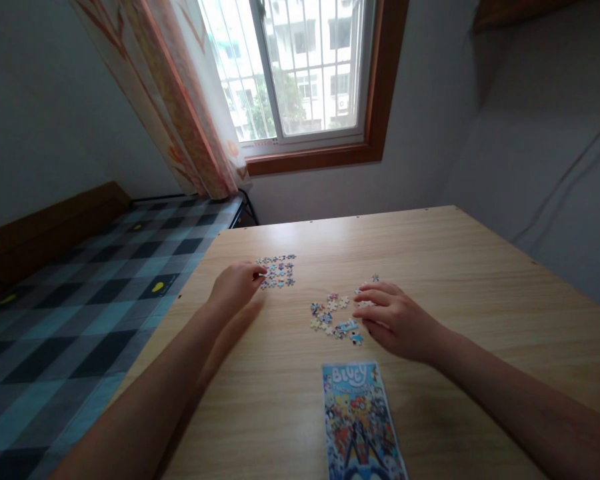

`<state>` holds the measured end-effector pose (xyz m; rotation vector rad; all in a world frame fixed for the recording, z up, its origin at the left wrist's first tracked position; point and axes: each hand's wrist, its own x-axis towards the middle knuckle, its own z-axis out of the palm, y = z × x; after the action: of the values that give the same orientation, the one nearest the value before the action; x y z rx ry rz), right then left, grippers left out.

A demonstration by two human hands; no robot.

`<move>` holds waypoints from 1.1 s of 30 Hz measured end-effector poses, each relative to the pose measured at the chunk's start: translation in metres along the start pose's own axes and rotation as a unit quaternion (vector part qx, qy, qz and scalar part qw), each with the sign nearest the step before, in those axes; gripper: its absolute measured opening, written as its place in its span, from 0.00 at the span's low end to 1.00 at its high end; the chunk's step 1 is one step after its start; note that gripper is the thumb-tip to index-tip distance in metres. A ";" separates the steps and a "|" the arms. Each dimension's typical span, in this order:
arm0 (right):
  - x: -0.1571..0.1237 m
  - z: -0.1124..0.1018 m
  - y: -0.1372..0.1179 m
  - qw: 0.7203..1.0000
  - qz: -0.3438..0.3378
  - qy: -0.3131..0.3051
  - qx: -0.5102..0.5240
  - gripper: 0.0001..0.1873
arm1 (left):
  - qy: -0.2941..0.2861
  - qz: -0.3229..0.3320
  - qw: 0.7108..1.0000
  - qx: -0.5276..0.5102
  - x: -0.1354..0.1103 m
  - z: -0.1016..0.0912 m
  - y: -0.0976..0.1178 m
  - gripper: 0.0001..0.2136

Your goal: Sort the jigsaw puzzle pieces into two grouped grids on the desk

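One puzzle piece [264, 272] is pinched in left hand [236, 283] fingers; right hand [397, 321] fingers spread apart.

On the table [480, 267] we see a puzzle cluster [280, 272] at our left hand [235, 285], loose pieces [330, 317] right of it beside our right hand [397, 320], and a picture card [360, 420] nearest us.

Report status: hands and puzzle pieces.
Left hand at the far cluster, grip unclear. Right hand open, over the loose pieces. Picture card at near edge, untouched.
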<state>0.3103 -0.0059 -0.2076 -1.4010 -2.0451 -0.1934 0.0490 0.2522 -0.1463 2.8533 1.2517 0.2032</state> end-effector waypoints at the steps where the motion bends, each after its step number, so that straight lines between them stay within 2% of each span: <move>1: -0.001 0.000 0.001 1.000 0.001 -0.002 -0.007 0.12 | 0.012 0.018 1.000 -0.009 -0.001 -0.001 0.004 0.11; 4: -0.004 0.001 0.002 1.000 0.004 -0.012 -0.011 0.15 | 0.021 0.101 0.993 -0.050 -0.012 -0.004 0.026 0.10; 8: -0.003 -0.001 0.002 1.000 0.002 -0.012 -0.005 0.16 | 0.013 0.241 0.964 -0.108 -0.041 0.005 0.071 0.09; 11: -0.001 -0.003 0.001 1.000 0.007 -0.012 -0.013 0.15 | 0.047 0.288 0.944 -0.154 -0.065 0.020 0.102 0.10; 14: 0.000 -0.005 0.002 1.000 0.011 -0.016 -0.020 0.15 | 0.065 0.319 0.933 -0.153 -0.077 0.034 0.118 0.08; 18: -0.001 -0.006 0.003 0.999 0.012 -0.047 -0.022 0.18 | 0.066 0.354 0.924 -0.132 -0.078 0.042 0.119 0.06; 23: -0.004 -0.003 0.005 0.993 0.034 -0.105 -0.039 0.22 | 0.088 0.352 0.925 -0.117 -0.073 0.045 0.113 0.06; 29: -0.006 -0.004 0.008 0.992 0.049 -0.094 -0.068 0.19 | 0.094 0.342 0.928 -0.113 -0.070 0.046 0.112 0.08; 33: -0.003 -0.018 0.009 0.993 0.049 -0.073 -0.073 0.19 | 0.095 0.349 0.925 -0.121 -0.069 0.045 0.110 0.08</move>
<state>0.3266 -0.0124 -0.1974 -1.6443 -2.1099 -0.2081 0.0887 0.1284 -0.1914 2.9611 0.1368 0.6013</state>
